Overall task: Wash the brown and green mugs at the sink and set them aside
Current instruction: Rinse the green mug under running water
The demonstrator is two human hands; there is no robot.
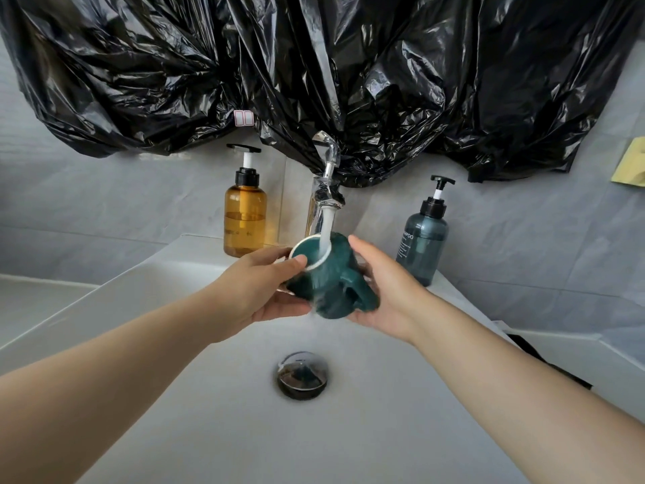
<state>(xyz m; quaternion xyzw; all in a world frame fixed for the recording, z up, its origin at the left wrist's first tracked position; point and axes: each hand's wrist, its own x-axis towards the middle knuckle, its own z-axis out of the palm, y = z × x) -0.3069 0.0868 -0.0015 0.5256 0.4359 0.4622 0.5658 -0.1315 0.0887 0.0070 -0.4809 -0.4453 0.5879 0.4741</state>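
Observation:
The green mug (331, 274) is tilted over the white sink (209, 396), its pale-rimmed mouth turned up and to the left under the running tap (326, 190). Water falls into the mouth and spills off the mug's underside. My left hand (260, 291) grips the mug at the rim, thumb on the lip and fingers beneath. My right hand (380, 291) holds the mug's base and far side, and the handle points down toward me. No brown mug is in view.
An amber pump bottle (244, 218) stands left of the tap and a blue-grey pump bottle (420, 239) right of it, both on the sink's back ledge. Black plastic sheeting (314, 71) hangs over the wall above. The drain (303, 375) lies below the mug.

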